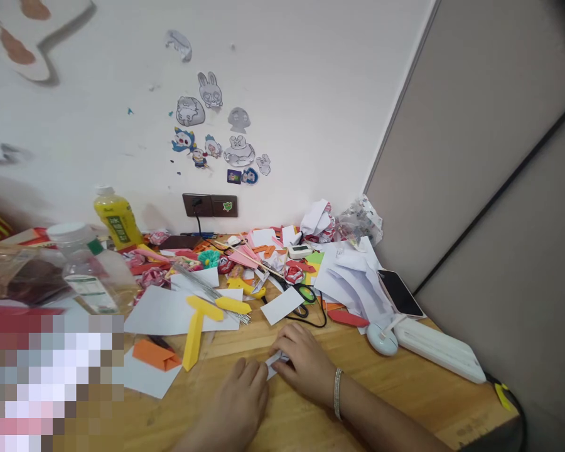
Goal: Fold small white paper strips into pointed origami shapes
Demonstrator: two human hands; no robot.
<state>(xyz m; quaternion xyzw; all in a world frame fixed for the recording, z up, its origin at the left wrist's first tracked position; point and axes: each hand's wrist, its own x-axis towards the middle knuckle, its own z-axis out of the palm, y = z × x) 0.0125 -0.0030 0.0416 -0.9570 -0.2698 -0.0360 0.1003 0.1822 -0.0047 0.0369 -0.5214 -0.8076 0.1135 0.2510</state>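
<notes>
Pinching one small white paper (274, 366) at lower centre, our right hand (307, 365) grasps it; our left hand (245, 394) curls against it, its grip unclear to us. Folding seems partway; what remains, we cannot tell. Left of centre we count three yellow strips (193, 342), one orange folded piece (154, 355).

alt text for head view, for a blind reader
A person's right hand grips a small white paper, left hand touching it, at a wooden table. Beyond are folded yellow paper, a drink bottle and a phone; cartoon cutouts dot the wall.
</notes>
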